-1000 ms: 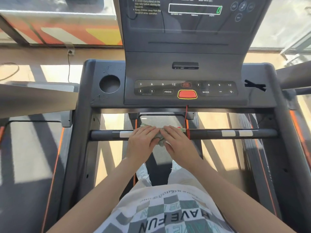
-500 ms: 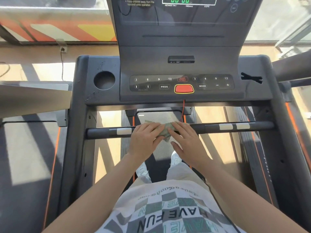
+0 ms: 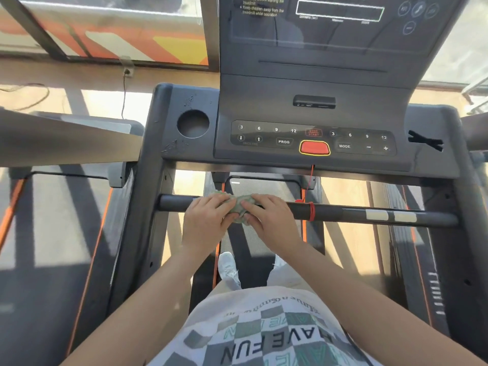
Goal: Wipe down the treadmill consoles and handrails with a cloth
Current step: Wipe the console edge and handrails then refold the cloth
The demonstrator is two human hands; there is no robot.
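The left hand (image 3: 204, 220) and right hand (image 3: 272, 220) sit side by side on the crossbar handrail (image 3: 343, 211), fingertips almost meeting. Both sets of fingers curl over a bunched cloth (image 3: 241, 207), pressing it onto the bar, with the right thumb tucked beneath. The cloth is pale green and nubbly, and only its middle shows between the hands. The bar is a smooth, dark, round tube. At 3 o'clock from the right hand a red cord (image 3: 311, 211) is wound round it, and further that way are two white tape bands (image 3: 377, 215). At 12 o'clock from the hands rises the console (image 3: 311, 107), matte grey plastic with a glossy dark button strip and a rounded red button (image 3: 314, 148) rimmed in yellow. At 11 o'clock lies a round cup holder (image 3: 193, 123).
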